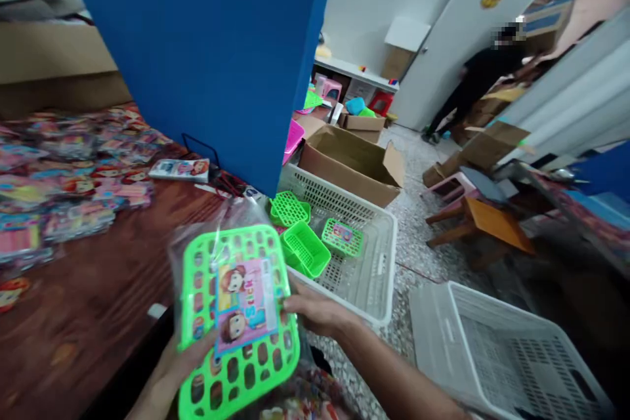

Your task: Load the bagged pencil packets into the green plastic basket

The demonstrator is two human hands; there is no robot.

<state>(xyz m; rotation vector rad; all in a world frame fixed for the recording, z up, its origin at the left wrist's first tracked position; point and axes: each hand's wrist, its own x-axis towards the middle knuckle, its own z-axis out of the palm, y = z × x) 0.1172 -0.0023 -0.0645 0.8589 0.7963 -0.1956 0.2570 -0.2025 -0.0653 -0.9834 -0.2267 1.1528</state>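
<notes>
**Blue panel [197, 65] just past the green basket [209, 295] in two hands**

The panel could catch the basket if it were lifted straight ahead: the panel's lower edge shows just beyond the basket's top. The basket, tilted before the wearer, could swivel if either hold slackened: the left hand [180, 374] grips its lower left, thumb on the face, and the right hand [315, 308] grips its right edge; the fingers behind are mostly hidden. The clear bag [239, 213] could slip or snag, as film stands loose along the top and left. The picture card [246, 302] might crease under a hard thumb.

For room, speckled floor [411, 256] opens on the right, between the white crate [392, 262] and a second crate [433, 321]. The brown table [123, 262] runs left, bare nearby. Small green baskets [308, 249] sit in the first crate; packets [79, 184] crowd the table's far part
</notes>
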